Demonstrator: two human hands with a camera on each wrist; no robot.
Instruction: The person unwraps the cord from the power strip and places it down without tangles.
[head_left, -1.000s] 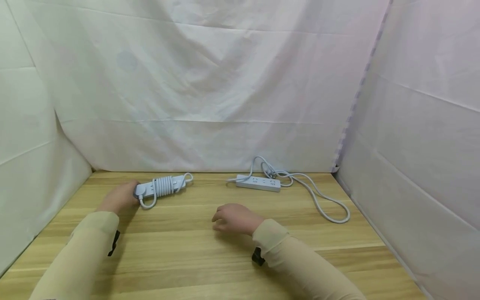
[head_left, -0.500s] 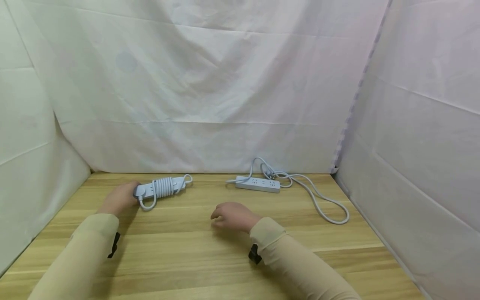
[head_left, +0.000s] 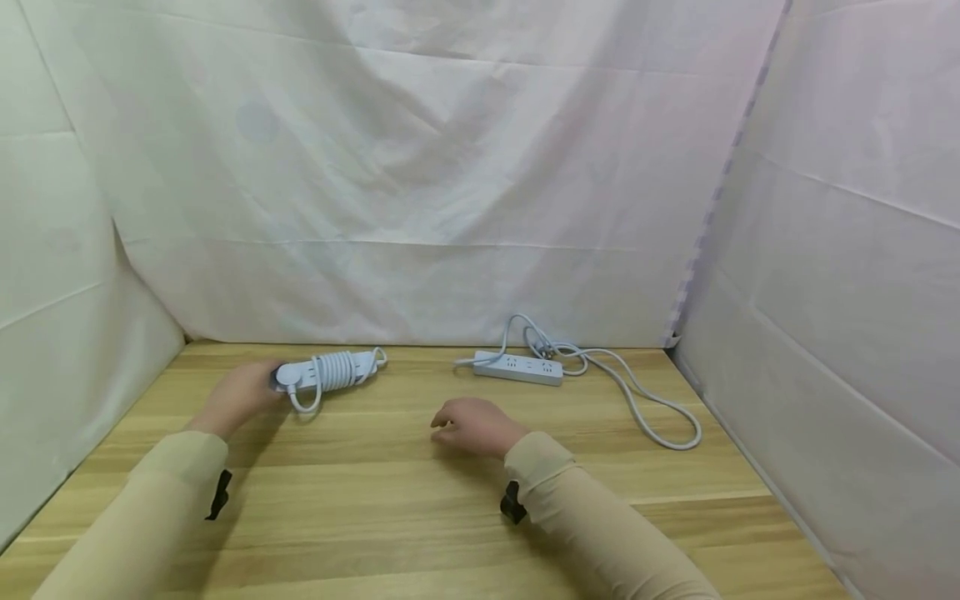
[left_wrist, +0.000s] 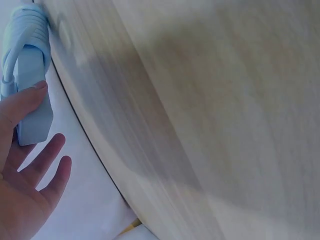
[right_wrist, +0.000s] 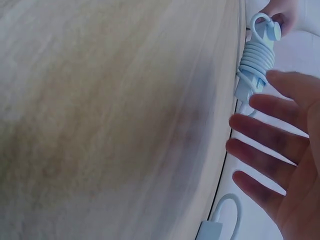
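My left hand (head_left: 237, 397) grips the left end of a white power strip (head_left: 337, 370), whose own cord is wound round its middle in several tight turns. In the left wrist view, the thumb and a finger pinch the strip's end (left_wrist: 36, 122) while the other fingers stretch out free. A round plug (head_left: 288, 375) sits at the held end, with a loop of cord hanging below it. My right hand (head_left: 480, 427) hovers over the middle of the table, fingers spread and holding nothing, as the right wrist view (right_wrist: 295, 165) shows.
A second white power strip (head_left: 519, 368) lies near the back edge, right of centre. Its loose cord (head_left: 637, 408) loops out to the right, with a plug (head_left: 542, 347) behind the strip. White cloth (head_left: 405, 183) hangs behind the wooden table (head_left: 360, 517) and along both sides.
My left hand has raised and tipped the held end of the wrapped power strip, which has shifted slightly right. My right hand has moved only a little.
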